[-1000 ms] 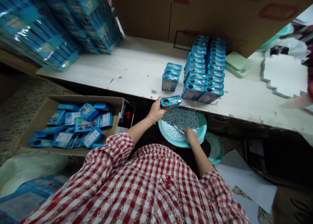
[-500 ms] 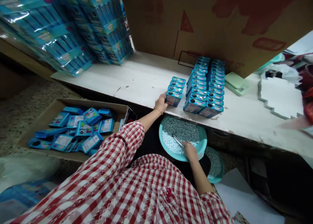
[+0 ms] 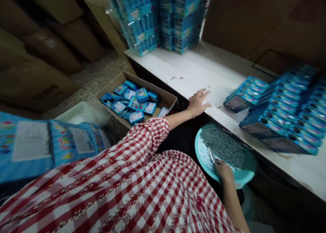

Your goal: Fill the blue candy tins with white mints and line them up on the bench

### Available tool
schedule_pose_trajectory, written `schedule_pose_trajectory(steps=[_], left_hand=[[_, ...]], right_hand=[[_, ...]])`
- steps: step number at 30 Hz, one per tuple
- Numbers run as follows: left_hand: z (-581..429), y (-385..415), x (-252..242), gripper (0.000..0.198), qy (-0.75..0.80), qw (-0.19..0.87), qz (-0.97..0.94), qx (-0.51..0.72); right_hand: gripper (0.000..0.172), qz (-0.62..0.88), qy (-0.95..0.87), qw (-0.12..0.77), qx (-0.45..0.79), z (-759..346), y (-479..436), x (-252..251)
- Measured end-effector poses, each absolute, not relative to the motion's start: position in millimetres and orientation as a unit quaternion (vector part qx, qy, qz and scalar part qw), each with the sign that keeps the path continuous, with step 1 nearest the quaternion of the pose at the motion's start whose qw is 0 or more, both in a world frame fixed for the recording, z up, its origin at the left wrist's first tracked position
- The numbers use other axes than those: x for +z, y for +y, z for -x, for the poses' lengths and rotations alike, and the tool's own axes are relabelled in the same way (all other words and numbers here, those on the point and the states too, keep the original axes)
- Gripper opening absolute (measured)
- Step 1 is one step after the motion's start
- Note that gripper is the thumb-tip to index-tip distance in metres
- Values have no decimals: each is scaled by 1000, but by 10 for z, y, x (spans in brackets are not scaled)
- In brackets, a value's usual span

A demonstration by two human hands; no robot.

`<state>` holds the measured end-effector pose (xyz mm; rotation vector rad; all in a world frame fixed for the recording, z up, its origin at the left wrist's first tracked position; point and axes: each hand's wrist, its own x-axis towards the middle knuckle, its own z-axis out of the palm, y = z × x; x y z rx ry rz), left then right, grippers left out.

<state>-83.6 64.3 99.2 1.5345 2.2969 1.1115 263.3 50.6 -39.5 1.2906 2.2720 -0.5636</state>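
Note:
My left hand [image 3: 198,102] is over the front edge of the white table, fingers spread, holding nothing. To its right a short row of small blue packs [image 3: 246,93] stands upright, apart from the hand. My right hand [image 3: 224,170] grips a slim silver metal utensil [image 3: 211,155] whose far end points into a turquoise basin [image 3: 251,174]. Small white pellets [image 3: 221,143] fill the basin, most of them in shadow. I cannot make out the utensil's exact kind. Left of my left arm, a cardboard box [image 3: 168,94] holds several loose blue packs [image 3: 134,103].
Longer rows of blue packs [image 3: 282,107] stand at the table's right. Wrapped stacks [image 3: 142,25] rise at its back left, and a large cardboard panel [image 3: 244,25] stands behind. Printed blue bags [image 3: 68,141] lie at lower left. Brown cartons [image 3: 48,49] fill the far left.
My left hand has let go of the short row of packs and moved left, its fingers now spread. The view has turned left. My right hand still holds the utensil in the basin.

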Motion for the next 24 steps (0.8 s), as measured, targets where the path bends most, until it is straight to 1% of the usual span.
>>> schedule_pose_trajectory(steps=[2,4,6,8,11,14,17,19,20,22,24], left_hand=[[1318,161,962,53,823,42,-438,358],[1805,-330,858,48,891,72,-337,296],[2203,-755,674,49,913,135,-295,247],[2455,-1056,444,60,917,208,-273,201],[2578,-1240,120,80,917,267,-252,155],[2538,-1198,-80,97,935,283,-184,105],[2494,-1106,-126,105,949,269,-107,126],[2508,-1082,-76,104,942,277,-82,170],[2529,-1089,-29,101,935,289,-77,191],[2586,-1144,105,84,915,325,-83,225],[2619,-1240,287,68,864,396,-92,298]], right_hand=[[42,-458,831,231,-215,-2655,551,-471],[42,-458,832,218,-222,-2682,578,-528],[42,-462,832,208,-225,-2700,590,-556],[43,-463,832,209,-224,-2702,593,-560],[44,-456,834,218,-223,-2690,586,-542],[43,-450,837,218,-220,-2681,561,-516],[42,-455,834,219,-222,-2673,530,-483],[43,-462,829,219,-228,-2670,522,-465],[43,-466,825,219,-232,-2670,524,-460],[42,-474,818,218,-243,-2674,539,-463],[41,-478,810,221,-258,-2682,561,-480]])
